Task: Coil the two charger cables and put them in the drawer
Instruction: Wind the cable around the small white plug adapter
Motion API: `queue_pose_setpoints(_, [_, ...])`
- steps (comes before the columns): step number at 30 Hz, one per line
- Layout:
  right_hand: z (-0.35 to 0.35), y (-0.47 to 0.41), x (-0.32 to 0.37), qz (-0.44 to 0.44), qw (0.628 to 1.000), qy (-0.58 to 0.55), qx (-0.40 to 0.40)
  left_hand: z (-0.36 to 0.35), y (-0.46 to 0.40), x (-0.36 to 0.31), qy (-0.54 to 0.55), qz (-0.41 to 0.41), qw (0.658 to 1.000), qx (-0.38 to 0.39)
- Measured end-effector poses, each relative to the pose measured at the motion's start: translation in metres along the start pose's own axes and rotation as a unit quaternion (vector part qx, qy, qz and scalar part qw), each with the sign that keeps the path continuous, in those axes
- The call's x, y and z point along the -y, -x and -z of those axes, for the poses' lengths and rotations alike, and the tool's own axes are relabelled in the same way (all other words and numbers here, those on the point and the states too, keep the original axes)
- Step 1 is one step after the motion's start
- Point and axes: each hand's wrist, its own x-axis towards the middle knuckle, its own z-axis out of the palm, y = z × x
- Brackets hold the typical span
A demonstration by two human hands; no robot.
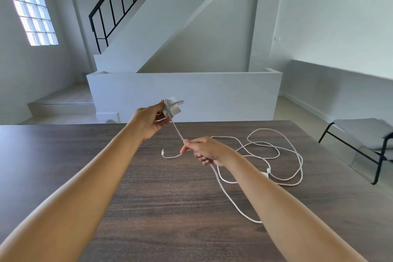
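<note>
My left hand point(152, 122) holds a white charger block point(173, 108) up above the far side of the table, with white cable wound round it. From the block a taut stretch of cable point(177, 132) runs down to my right hand point(205, 150), which pinches it. Past my right hand the cable trails loose over the wooden table point(106, 166) toward the near edge. A second white cable point(276, 151) lies in loose tangled loops at the right, with a small white plug point(268, 170) near it. One cable end point(163, 152) curls on the table below my hands. No drawer is in view.
A grey chair with a black frame point(365, 144) stands beside the table's right edge. Beyond the table are a low white wall point(182, 93), a staircase with a black railing point(119, 0) and a glass-block window point(32, 15).
</note>
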Motion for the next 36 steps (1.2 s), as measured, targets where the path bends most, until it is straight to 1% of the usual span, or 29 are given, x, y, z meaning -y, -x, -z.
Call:
queue_pose_setpoints(3, [0.012, -0.001, -0.004, 0.0, 0.998, 0.04, -0.053, 0.01, 0.006, -0.007, -0.05, 0.032, 0.994, 0.089])
queue_pose_setpoints(5, [0.019, -0.001, -0.004, -0.005, 0.992, 0.074, -0.104, 0.018, 0.011, -0.012, -0.134, 0.057, 0.973, 0.177])
queue_pose_setpoints(7, [0.027, -0.003, -0.002, 0.0, 0.979, 0.116, -0.165, 0.025, 0.012, -0.015, -0.272, 0.07, 0.927, 0.249])
queue_pose_setpoints(9, [0.034, -0.005, 0.005, 0.014, 0.968, 0.144, -0.206, 0.025, 0.013, -0.016, -0.411, 0.074, 0.865, 0.278])
queue_pose_setpoints(10, [0.036, -0.005, 0.01, 0.025, 0.964, 0.147, -0.218, 0.023, 0.013, -0.015, -0.462, 0.067, 0.84, 0.275])
queue_pose_setpoints(12, [0.036, -0.006, 0.023, 0.047, 0.958, 0.148, -0.24, 0.021, 0.01, -0.009, -0.526, 0.026, 0.816, 0.237])
queue_pose_setpoints(15, [0.029, 0.0, 0.039, 0.071, 0.954, 0.146, -0.251, 0.025, -0.008, 0.005, -0.575, -0.066, 0.803, 0.142])
queue_pose_setpoints(18, [0.02, 0.005, 0.044, 0.077, 0.969, 0.109, -0.21, 0.02, -0.015, 0.016, -0.601, -0.148, 0.785, 0.02])
queue_pose_setpoints(19, [0.017, 0.003, 0.044, 0.076, 0.975, 0.09, -0.191, 0.016, -0.013, 0.019, -0.595, -0.168, 0.785, -0.029])
queue_pose_setpoints(20, [0.013, 0.002, 0.043, 0.073, 0.98, 0.07, -0.172, 0.013, -0.011, 0.022, -0.575, -0.182, 0.794, -0.071])
queue_pose_setpoints(21, [0.009, 0.001, 0.041, 0.069, 0.984, 0.053, -0.152, 0.011, -0.011, 0.024, -0.539, -0.186, 0.815, -0.101])
queue_pose_setpoints(24, [-0.002, 0.0, 0.036, 0.05, 0.995, 0.038, -0.081, 0.009, -0.014, 0.027, -0.372, -0.15, 0.906, -0.135])
queue_pose_setpoints(26, [-0.007, 0.001, 0.029, 0.044, 0.997, 0.058, -0.022, 0.004, -0.014, 0.023, -0.25, -0.099, 0.954, -0.131])
queue_pose_setpoints(28, [-0.012, 0.001, 0.02, 0.037, 0.995, 0.088, 0.031, -0.001, -0.01, 0.016, -0.116, -0.051, 0.985, -0.114])
queue_pose_setpoints(30, [-0.015, -0.001, 0.011, 0.019, 0.994, 0.094, 0.052, -0.003, -0.005, 0.008, -0.035, -0.017, 0.996, -0.076])
queue_pose_setpoints(32, [-0.014, -0.003, 0.005, 0.007, 0.995, 0.094, 0.046, 0.001, 0.001, 0.003, -0.023, 0.019, 1.0, -0.001])
queue_pose_setpoints(33, [-0.012, -0.004, 0.003, 0.003, 0.994, 0.101, 0.042, 0.005, 0.003, 0.002, -0.036, 0.036, 0.998, 0.042])
queue_pose_setpoints(36, [-0.003, -0.005, 0.001, -0.012, 0.993, 0.115, 0.024, 0.021, 0.01, -0.001, -0.125, 0.062, 0.976, 0.168])
